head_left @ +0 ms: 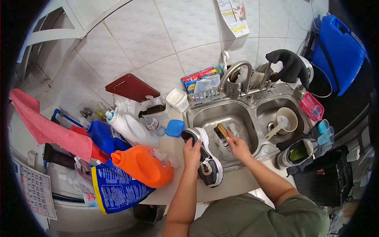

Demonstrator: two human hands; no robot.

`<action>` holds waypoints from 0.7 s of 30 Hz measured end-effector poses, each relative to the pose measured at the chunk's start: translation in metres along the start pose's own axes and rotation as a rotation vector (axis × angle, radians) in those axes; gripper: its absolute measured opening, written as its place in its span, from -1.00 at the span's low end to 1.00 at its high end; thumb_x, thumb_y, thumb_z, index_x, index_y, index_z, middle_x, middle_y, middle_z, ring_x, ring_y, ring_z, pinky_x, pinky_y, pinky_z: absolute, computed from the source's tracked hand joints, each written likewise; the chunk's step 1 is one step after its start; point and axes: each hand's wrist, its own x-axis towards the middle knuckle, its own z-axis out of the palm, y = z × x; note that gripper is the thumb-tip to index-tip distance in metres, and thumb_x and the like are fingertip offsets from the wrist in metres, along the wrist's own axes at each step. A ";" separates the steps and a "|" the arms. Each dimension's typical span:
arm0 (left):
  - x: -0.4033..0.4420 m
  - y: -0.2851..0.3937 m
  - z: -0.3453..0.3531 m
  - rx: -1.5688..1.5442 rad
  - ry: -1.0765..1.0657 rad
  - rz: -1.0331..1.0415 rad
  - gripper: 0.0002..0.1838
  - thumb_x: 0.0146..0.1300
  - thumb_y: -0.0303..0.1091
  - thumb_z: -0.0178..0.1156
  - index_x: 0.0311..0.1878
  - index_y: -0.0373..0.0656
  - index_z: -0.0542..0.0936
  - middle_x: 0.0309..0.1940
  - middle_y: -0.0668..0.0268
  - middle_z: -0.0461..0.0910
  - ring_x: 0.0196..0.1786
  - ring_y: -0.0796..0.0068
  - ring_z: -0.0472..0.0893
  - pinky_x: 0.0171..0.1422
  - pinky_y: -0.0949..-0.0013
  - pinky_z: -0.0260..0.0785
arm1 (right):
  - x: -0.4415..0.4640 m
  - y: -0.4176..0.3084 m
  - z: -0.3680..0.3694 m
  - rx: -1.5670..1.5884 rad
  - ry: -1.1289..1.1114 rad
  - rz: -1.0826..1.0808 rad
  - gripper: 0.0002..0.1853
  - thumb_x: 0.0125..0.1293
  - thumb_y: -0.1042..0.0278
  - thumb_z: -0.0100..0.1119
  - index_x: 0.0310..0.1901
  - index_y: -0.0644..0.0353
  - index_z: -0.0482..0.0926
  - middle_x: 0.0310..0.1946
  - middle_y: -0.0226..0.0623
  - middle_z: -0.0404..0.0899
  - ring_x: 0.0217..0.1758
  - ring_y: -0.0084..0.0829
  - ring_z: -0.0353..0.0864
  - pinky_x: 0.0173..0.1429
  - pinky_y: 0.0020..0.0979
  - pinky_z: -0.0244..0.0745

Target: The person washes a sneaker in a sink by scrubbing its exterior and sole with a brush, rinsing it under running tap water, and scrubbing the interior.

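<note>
Olive shirt (256, 217) closest; left hand (192, 153) clamped on a sneaker (208, 156) at the front-left corner of the sink (246, 118), right hand (237, 147) wrapped round a brush (222, 130). Reads as mid-scrub (another shoe (294, 154) off front-right); next stroke needs brush-to-sneaker contact.

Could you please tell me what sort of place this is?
Likely a home kitchen's washing area, judging by the two-basin metal sink, the curved faucet and the orange jug on the counter.
</note>
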 end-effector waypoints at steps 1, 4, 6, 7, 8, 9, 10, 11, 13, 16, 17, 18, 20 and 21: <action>-0.002 0.000 0.005 -0.006 0.008 0.009 -0.64 0.30 -0.44 0.17 0.10 -0.46 0.54 -0.13 0.27 0.63 -0.15 0.54 0.56 -0.04 0.47 0.41 | -0.018 -0.012 0.000 0.065 0.034 0.008 -0.44 0.44 0.13 0.08 0.43 0.04 0.34 -0.09 0.18 0.65 -0.10 0.08 0.71 -0.07 -0.04 0.60; -0.008 0.002 0.019 -0.029 0.001 0.005 -0.60 0.30 -0.44 0.16 0.15 -0.48 0.50 -0.09 0.25 0.63 -0.12 0.52 0.56 -0.01 0.48 0.40 | -0.054 -0.041 0.027 -0.312 0.066 -0.267 -0.40 0.45 0.30 0.06 0.50 -0.03 0.22 -0.22 0.21 0.63 -0.23 0.16 0.67 -0.13 -0.08 0.59; -0.016 -0.002 0.026 -0.052 -0.053 -0.047 -0.56 0.31 -0.43 0.16 0.19 -0.50 0.47 -0.07 0.25 0.62 -0.11 0.50 0.57 0.02 0.48 0.40 | -0.022 -0.057 0.036 -0.266 0.124 -0.245 -0.36 0.42 0.31 0.10 0.51 -0.04 0.20 -0.27 0.23 0.62 -0.24 0.19 0.65 -0.14 -0.07 0.59; -0.017 -0.012 0.029 -0.070 -0.027 -0.040 -0.56 0.31 -0.43 0.16 0.20 -0.49 0.46 -0.06 0.24 0.62 -0.11 0.50 0.57 0.03 0.48 0.40 | 0.000 -0.055 0.034 -0.249 0.150 -0.241 -0.34 0.41 0.31 0.11 0.51 -0.04 0.19 -0.29 0.24 0.61 -0.25 0.21 0.64 -0.14 -0.07 0.60; -0.016 -0.024 0.025 -0.078 0.005 -0.031 -0.55 0.31 -0.43 0.16 0.20 -0.49 0.46 -0.06 0.23 0.62 -0.10 0.49 0.58 0.04 0.48 0.40 | 0.020 -0.041 0.041 -0.181 0.154 -0.260 -0.31 0.37 0.35 0.12 0.51 -0.05 0.16 -0.29 0.26 0.61 -0.25 0.23 0.64 -0.14 -0.03 0.59; -0.012 -0.020 0.025 -0.081 0.028 -0.014 -0.55 0.31 -0.43 0.16 0.21 -0.49 0.45 -0.05 0.23 0.62 -0.10 0.49 0.58 0.05 0.48 0.40 | 0.009 -0.043 0.037 -0.155 0.079 -0.272 -0.31 0.37 0.35 0.12 0.51 -0.04 0.17 -0.29 0.25 0.61 -0.25 0.23 0.64 -0.14 -0.02 0.59; -0.011 -0.017 0.024 -0.202 0.032 -0.018 -0.56 0.31 -0.44 0.15 0.22 -0.46 0.45 -0.03 0.21 0.61 -0.10 0.49 0.59 0.05 0.47 0.42 | -0.016 -0.044 0.030 -0.137 0.005 -0.288 -0.32 0.36 0.35 0.12 0.51 -0.04 0.17 -0.29 0.25 0.62 -0.25 0.22 0.64 -0.15 -0.02 0.58; -0.010 -0.011 0.019 -0.247 0.013 -0.040 -0.61 0.29 -0.49 0.12 0.18 -0.39 0.49 -0.10 0.25 0.62 -0.13 0.50 0.60 0.01 0.46 0.43 | -0.042 -0.045 0.023 -0.124 -0.078 -0.303 -0.32 0.36 0.35 0.12 0.50 -0.03 0.17 -0.29 0.25 0.62 -0.25 0.21 0.65 -0.15 -0.02 0.58; -0.011 -0.009 0.022 -0.372 -0.004 -0.089 -0.60 0.28 -0.47 0.14 0.18 -0.39 0.49 -0.10 0.24 0.63 -0.12 0.50 0.61 0.01 0.45 0.44 | -0.053 -0.044 0.018 -0.215 -0.034 -0.310 -0.32 0.36 0.36 0.11 0.50 -0.05 0.17 -0.27 0.22 0.63 -0.23 0.17 0.66 -0.18 0.02 0.57; -0.019 -0.009 0.035 -0.225 -0.069 -0.073 -0.63 0.27 -0.48 0.15 0.13 -0.38 0.51 -0.10 0.25 0.63 -0.11 0.50 0.60 0.04 0.45 0.44 | 0.004 -0.049 0.022 -0.261 0.058 -0.213 -0.34 0.38 0.36 0.08 0.50 -0.06 0.19 -0.25 0.23 0.63 -0.22 0.15 0.67 -0.18 0.07 0.55; -0.018 -0.015 0.035 -0.232 -0.024 -0.063 -0.63 0.27 -0.48 0.16 0.13 -0.39 0.52 -0.11 0.26 0.63 -0.12 0.51 0.60 0.03 0.45 0.44 | 0.001 -0.050 0.019 -0.238 0.036 -0.198 -0.34 0.37 0.36 0.07 0.50 -0.06 0.18 -0.28 0.21 0.64 -0.28 0.16 0.66 -0.20 0.08 0.55; -0.014 -0.021 0.031 -0.230 0.022 -0.048 -0.63 0.27 -0.48 0.18 0.13 -0.40 0.52 -0.12 0.26 0.63 -0.13 0.51 0.59 0.02 0.44 0.43 | -0.004 -0.054 0.021 -0.205 0.016 -0.187 -0.33 0.36 0.36 0.06 0.50 -0.07 0.18 -0.31 0.20 0.64 -0.34 0.18 0.65 -0.22 0.09 0.55; -0.009 -0.011 0.025 -0.328 0.055 -0.065 -0.66 0.26 -0.48 0.18 0.10 -0.40 0.53 -0.16 0.28 0.63 -0.16 0.53 0.59 -0.01 0.44 0.42 | -0.022 -0.029 0.041 -0.091 0.074 -0.342 -0.32 0.35 0.37 0.05 0.51 -0.07 0.17 -0.35 0.18 0.64 -0.39 0.18 0.65 -0.24 0.09 0.55; -0.005 -0.014 0.021 -0.352 0.048 -0.043 -0.68 0.26 -0.49 0.16 0.07 -0.39 0.53 -0.16 0.28 0.63 -0.18 0.53 0.59 -0.02 0.44 0.43 | -0.031 -0.028 0.040 -0.102 0.075 -0.344 -0.32 0.35 0.36 0.05 0.51 -0.06 0.17 -0.36 0.18 0.64 -0.38 0.18 0.65 -0.24 0.09 0.55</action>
